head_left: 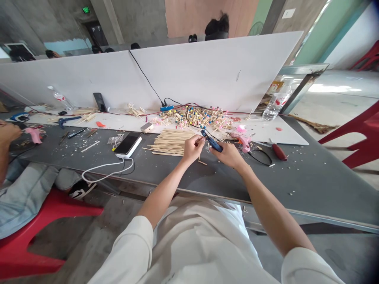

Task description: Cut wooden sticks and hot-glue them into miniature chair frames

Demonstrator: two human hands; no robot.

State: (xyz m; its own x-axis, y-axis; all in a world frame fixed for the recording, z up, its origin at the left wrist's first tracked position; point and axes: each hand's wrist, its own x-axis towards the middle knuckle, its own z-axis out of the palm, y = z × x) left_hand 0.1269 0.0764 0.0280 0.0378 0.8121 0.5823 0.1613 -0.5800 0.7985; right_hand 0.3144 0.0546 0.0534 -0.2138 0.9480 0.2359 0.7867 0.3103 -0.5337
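My right hand (228, 154) is closed around the dark blue handles of a pair of pliers (212, 142), whose head points up and to the left. Right beside that head, my left hand (194, 149) is pinched; whatever lies between its fingertips is too small to make out. A row of thin wooden sticks (170, 142) lies flat on the table just left of my left hand. Short cut pieces (202, 162) lie below the pliers. Behind both hands spreads a heap of short sticks with coloured ball ends (201, 117).
A pink glue gun (245, 142) and a red-handled tool (279, 152) lie to the right, near a water bottle (277, 103). On the left, a phone on a white block (128, 145) trails a white cable. A co-worker's hand (10, 132) is at far left. A white partition (177, 79) stands behind.
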